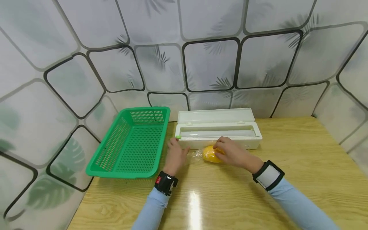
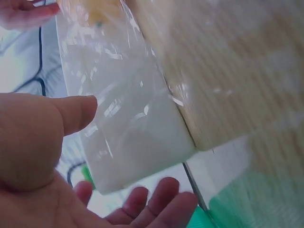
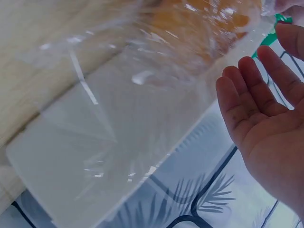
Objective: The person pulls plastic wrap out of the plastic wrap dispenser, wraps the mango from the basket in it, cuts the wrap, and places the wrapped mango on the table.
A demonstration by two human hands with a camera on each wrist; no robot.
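A rounded yellow fruit (image 1: 210,155), under clear cling film (image 1: 196,154), lies on the table against the front of a white cling film dispenser (image 1: 251,144). My right hand (image 1: 234,154) is over the fruit's right side in the head view, fingertips right at it. The right wrist view shows those fingers extended beside the film. At the dispenser's left front corner is my left hand (image 1: 176,156), close to a small green slider (image 1: 178,137). Its thumb and loosely bent fingers stand apart in the left wrist view, with the film and the dispenser's front between them.
The dispenser's lid (image 1: 215,115) is raised at the back, and a pale roll (image 1: 215,133) shows inside. To the left, a green plastic basket (image 1: 126,175) stands on the wooden table (image 1: 230,198). A patterned wall covering (image 1: 211,67) rises behind the table.
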